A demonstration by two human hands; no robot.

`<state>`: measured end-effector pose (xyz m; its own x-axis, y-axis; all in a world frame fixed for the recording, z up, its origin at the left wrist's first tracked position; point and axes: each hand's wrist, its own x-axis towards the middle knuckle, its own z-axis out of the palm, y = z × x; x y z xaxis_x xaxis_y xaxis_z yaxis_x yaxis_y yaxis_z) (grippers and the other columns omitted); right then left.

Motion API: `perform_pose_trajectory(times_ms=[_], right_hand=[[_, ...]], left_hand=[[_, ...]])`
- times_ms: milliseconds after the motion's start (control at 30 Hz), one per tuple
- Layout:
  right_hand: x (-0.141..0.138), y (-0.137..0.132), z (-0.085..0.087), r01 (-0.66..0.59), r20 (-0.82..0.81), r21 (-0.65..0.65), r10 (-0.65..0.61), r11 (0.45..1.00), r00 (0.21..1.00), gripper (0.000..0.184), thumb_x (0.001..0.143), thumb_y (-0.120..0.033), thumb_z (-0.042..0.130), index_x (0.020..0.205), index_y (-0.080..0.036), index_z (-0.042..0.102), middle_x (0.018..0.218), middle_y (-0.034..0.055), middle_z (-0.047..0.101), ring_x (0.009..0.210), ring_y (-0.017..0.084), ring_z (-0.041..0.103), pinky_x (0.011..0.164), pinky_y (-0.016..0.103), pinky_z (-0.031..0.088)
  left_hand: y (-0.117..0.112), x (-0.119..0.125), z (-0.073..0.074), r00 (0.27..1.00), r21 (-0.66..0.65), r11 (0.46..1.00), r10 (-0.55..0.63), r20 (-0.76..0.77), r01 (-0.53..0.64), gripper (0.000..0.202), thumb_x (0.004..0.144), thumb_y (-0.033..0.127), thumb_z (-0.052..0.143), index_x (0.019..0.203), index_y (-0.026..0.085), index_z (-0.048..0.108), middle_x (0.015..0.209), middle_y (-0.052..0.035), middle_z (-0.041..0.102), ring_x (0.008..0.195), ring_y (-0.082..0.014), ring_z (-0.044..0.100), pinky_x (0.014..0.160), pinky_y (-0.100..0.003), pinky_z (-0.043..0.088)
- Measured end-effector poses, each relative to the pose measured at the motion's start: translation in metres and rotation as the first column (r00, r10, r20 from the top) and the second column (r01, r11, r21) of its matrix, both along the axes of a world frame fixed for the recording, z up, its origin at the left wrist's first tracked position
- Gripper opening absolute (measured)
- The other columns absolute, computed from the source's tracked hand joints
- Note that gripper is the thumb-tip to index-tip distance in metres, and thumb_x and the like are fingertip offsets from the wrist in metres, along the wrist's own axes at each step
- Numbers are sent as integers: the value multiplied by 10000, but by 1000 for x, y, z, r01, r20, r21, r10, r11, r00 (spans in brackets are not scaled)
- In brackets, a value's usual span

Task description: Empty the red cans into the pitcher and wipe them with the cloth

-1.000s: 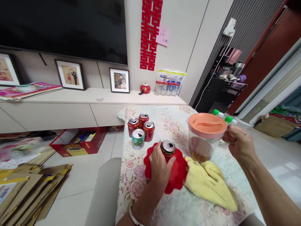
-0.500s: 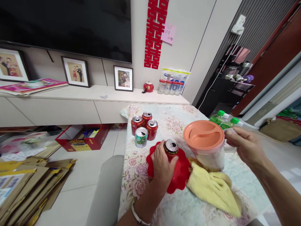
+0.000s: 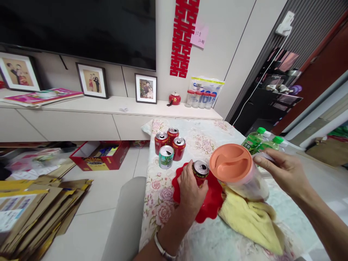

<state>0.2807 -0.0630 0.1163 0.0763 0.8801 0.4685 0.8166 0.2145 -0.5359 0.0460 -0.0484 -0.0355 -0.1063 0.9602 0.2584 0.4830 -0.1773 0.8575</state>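
At a floral-clothed table [image 3: 160, 206], the left hand [image 3: 190, 188] wraps tight round an opened red can [image 3: 200, 169] on a red mat [image 3: 210, 208], set in from the left edge. The right hand [image 3: 282, 170] clamps the handle of a pitcher [image 3: 252, 186], tilted, its orange lid [image 3: 231, 163] just beside the can. Beyond a bare strip of table, four cans [image 3: 170, 145] cluster; bottles [image 3: 257, 139] stand at the right edge. A yellow towel [image 3: 252, 221] lies under the pitcher. Can labels and the pink wall note [image 3: 199, 36] are too small to read.

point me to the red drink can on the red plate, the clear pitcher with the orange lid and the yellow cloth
red drink can [image 3: 200, 168], head view, its silver top
clear pitcher with orange lid [image 3: 231, 162], head view, middle of the lid
yellow cloth [image 3: 251, 222], head view, its middle fold
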Motion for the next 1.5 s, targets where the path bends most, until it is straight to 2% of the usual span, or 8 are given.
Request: perform_pose_trajectory(times_ms=[300,400,600,900,1067,1300,1500], right_hand=[[-5,-4,-4,-29,31,14,28,999,999,547,843,-698,690,628,-200,615,576,-5,531,555,141,466,498,263,366],[-7,-5,-2,-49,82,39,46,998,996,550,862,-688,677,621,-198,607,549,-16,506,518,125,446,473,252,360],[-10,-6,4,-86,197,73,70,994,978,600,910,-704,624,591,-203,535,500,-47,405,451,91,373,424,240,303],[-6,-3,8,-104,313,66,78,992,946,610,934,-738,558,620,-215,534,499,-43,422,434,97,370,419,250,316],[-7,-2,11,-147,379,80,106,986,919,598,971,-710,527,651,-207,573,477,-50,427,410,90,358,407,245,312],[-8,-2,17,-186,450,77,132,980,883,575,1005,-672,506,673,-208,574,477,-60,417,401,88,376,406,240,314],[-13,0,23,-269,521,120,170,956,837,550,1041,-602,501,664,-206,562,466,-74,380,380,78,372,402,235,302]], left_hand=[[0,1,-1,1000,40,999,11,0,-11,782,692,104,690,1440,190,479,1412,-178,654,1352,-378,603,1143,-555,470],[-1,2,-1,1000,28,1000,7,-12,-7,772,696,109,680,1437,170,472,1414,-194,651,1353,-386,600,1134,-566,472],[-3,3,-2,999,15,1000,-1,-45,2,732,729,124,650,1437,131,461,1412,-222,649,1341,-403,602,1116,-597,467],[-2,4,-7,998,27,1000,3,-58,-1,759,721,149,643,1452,161,444,1448,-202,641,1376,-392,583,1140,-589,449],[-3,3,-4,999,23,1000,6,-52,-5,773,704,116,652,1448,193,456,1447,-182,644,1375,-384,586,1148,-578,445],[-4,3,-4,998,33,999,-1,-63,4,754,722,117,653,1448,163,454,1444,-194,647,1379,-383,583,1131,-577,451],[-3,4,-6,997,66,998,4,-73,1,746,728,119,644,1449,130,455,1437,-214,647,1368,-389,591,1123,-588,460]])
